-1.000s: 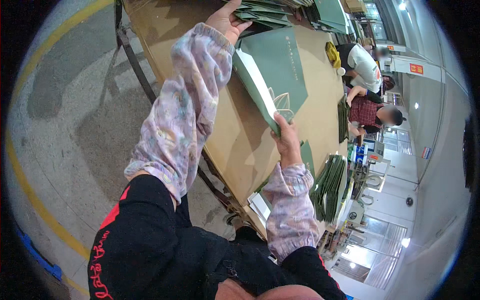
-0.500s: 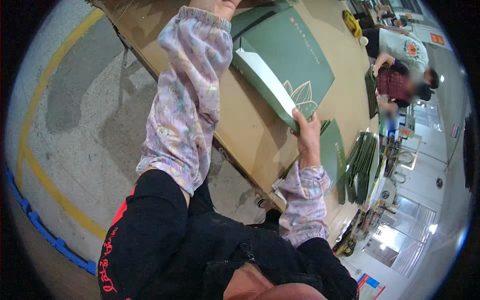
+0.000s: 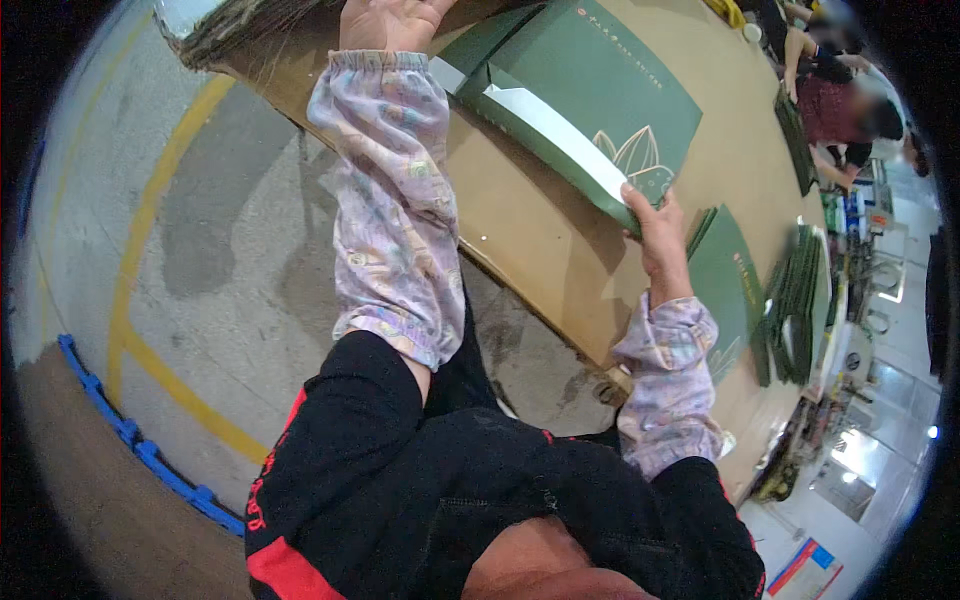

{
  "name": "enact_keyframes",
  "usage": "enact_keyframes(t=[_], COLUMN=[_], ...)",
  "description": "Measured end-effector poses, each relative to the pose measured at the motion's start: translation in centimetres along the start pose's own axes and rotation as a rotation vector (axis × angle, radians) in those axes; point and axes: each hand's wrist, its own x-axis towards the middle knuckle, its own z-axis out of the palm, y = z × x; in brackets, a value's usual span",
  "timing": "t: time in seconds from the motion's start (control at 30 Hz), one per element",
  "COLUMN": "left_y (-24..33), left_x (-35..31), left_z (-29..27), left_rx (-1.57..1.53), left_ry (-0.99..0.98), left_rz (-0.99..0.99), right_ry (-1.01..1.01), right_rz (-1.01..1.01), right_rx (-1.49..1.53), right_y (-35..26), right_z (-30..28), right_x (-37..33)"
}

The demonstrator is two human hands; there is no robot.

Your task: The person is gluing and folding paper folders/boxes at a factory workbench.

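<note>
Two hands work one green box on the brown tabletop. Nearest, the right hand pinches the box's near corner, thumb on the lid by the leaf print, fingers under the pale side wall. To handle it well, that grip should probably stay low and firm so the corner does not buckle while the far end is steadied. The box lies flat in the middle of the tabletop, its long axis running from that corner toward the far left edge. Farther off, the left hand is spread, palm down near the box's far end; whether it touches is unclear. Flat green sheets stand stacked by the right edge.
</note>
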Motion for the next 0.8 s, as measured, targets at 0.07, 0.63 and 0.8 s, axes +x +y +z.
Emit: enact_keyframes(t=[0.07,0.63,0.8], left_y=[0.2,-3.1,-9.6], left_x=[0.1,0.7,-1.1], left_z=[-0.5,-2.1,-0.2], left_rx=[-0.031,-0.017,0.230], left_ry=[-0.055,0.736,0.892], left_rz=[-0.008,-0.086,-0.116], right_ry=[-0.004,0.167,0.226], right_rz=[0.004,0.033,0.026], right_rx=[-0.025,0.266,0.336], right_y=[-0.2,6.9,8.3], right_z=[-0.2,-12.9,-15.9], right_x=[-0.1,-5.1,-6.9])
